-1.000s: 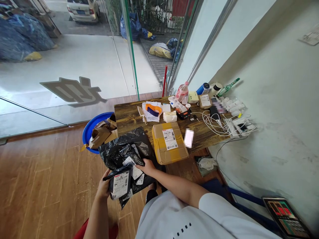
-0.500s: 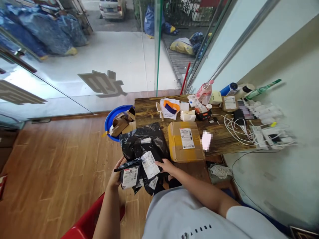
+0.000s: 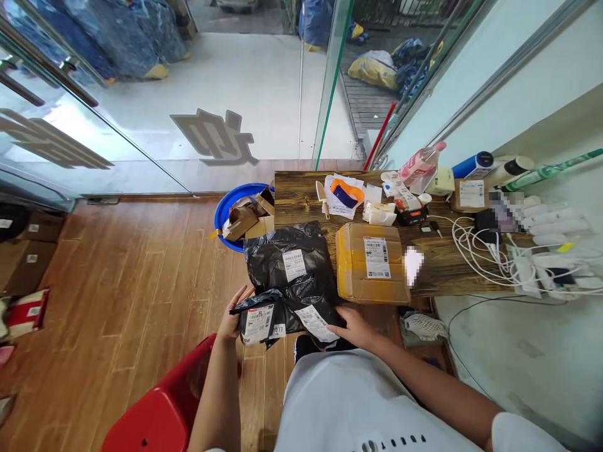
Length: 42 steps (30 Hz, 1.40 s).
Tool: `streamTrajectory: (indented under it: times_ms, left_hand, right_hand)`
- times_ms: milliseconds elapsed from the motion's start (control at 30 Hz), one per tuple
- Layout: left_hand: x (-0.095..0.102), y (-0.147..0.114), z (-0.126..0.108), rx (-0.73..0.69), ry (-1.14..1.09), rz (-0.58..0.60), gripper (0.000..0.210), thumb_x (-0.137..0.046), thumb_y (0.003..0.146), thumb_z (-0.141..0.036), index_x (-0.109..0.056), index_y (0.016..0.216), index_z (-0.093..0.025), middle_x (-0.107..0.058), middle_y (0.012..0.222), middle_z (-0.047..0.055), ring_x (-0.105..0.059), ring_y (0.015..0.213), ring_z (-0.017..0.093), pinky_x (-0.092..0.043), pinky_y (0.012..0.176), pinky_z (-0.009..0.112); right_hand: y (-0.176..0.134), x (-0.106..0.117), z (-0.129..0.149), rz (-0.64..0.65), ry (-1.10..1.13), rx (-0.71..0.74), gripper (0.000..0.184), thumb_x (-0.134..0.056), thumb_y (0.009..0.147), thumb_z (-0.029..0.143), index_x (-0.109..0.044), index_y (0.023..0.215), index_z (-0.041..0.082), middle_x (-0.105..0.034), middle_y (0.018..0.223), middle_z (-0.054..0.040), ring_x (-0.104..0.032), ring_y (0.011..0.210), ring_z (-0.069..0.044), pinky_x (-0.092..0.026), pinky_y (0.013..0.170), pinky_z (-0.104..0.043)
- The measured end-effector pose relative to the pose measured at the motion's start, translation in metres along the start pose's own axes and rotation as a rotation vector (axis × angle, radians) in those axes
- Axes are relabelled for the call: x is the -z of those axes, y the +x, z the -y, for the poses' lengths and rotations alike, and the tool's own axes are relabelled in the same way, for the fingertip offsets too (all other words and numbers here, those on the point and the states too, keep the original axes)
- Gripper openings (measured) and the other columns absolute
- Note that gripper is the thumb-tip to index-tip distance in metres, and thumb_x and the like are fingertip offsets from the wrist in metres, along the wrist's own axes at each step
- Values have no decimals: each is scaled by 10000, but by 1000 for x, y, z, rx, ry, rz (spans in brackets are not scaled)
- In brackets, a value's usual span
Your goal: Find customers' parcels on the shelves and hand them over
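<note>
My left hand [image 3: 234,316] grips the outer edge of a small black plastic parcel [image 3: 258,324] with a white label, its fingers partly hidden behind it. My right hand [image 3: 355,326] is closed round the edge of another black parcel [image 3: 308,292], thumb lying over that one's tilted white label [image 3: 316,322]. The two parcels sit side by side and touch, at the table's front edge. Behind them a larger black parcel [image 3: 267,256], label up, lies on the wooden table. A taped cardboard box [image 3: 351,276] stands just right of it.
A kitchen knife [image 3: 322,198], an orange-and-blue item [image 3: 346,193], a pink bottle [image 3: 420,168] and white cables [image 3: 464,251] lie along the table. A blue bin [image 3: 221,220] with cardboard stands left of it. Beside my left arm is a red stool [image 3: 155,408].
My right hand has moved right and away from my left, turning its parcel and that label outward. The larger parcel's label is now more exposed. The camera view has shifted too.
</note>
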State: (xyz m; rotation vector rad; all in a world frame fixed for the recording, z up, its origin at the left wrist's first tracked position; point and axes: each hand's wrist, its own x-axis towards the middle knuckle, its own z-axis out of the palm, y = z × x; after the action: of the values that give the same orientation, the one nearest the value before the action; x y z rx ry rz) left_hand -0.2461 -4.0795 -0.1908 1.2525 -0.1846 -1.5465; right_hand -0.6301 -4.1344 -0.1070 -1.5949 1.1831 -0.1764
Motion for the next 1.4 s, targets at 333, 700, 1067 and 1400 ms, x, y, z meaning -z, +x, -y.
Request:
streamTrajectory:
  times_ms: [333, 700, 1067, 1400]
  left_hand:
    - [23, -29, -2, -33, -41, -113, 827, -797, 680, -299, -419, 1416, -301, -575, 1338, 129, -618, 1114, 308, -508, 934, 465]
    - [23, -29, -1, -41, -65, -169, 815, -797, 669, -276, -433, 1398, -307, -600, 1312, 91, -617, 1117, 300, -528, 915, 444]
    - [24, -12, 2, -37, -118, -185, 731, -753, 719, -305, -453, 1385, -320, -643, 1252, 32, -634, 1088, 257, -547, 869, 370]
    - [4, -23, -13, -2, -153, -199, 670, -707, 767, -342, -455, 1388, -340, -725, 1026, -9, -695, 869, 213, -556, 795, 365]
  right_hand:
    - [-5, -7, -4, -51, -103, -15, 314, -639, 800, 399, -657, 990, 150, -685, 979, -142, -621, 921, -309, -462, 805, -406]
    - [1, -14, 2, -113, 257, -64, 365, -702, 745, 452, -685, 958, 157, -703, 964, -117, -629, 956, -319, -473, 884, -472]
    - [45, -36, 28, -220, 811, -205, 568, -622, 775, 603, -598, 1146, 174, -713, 1049, -121, -708, 856, -272, -614, 654, -412]
    - [84, -19, 22, -326, 588, -235, 662, -608, 794, 585, -466, 1313, 200, -583, 1194, -154, -648, 680, -174, -554, 451, -290]
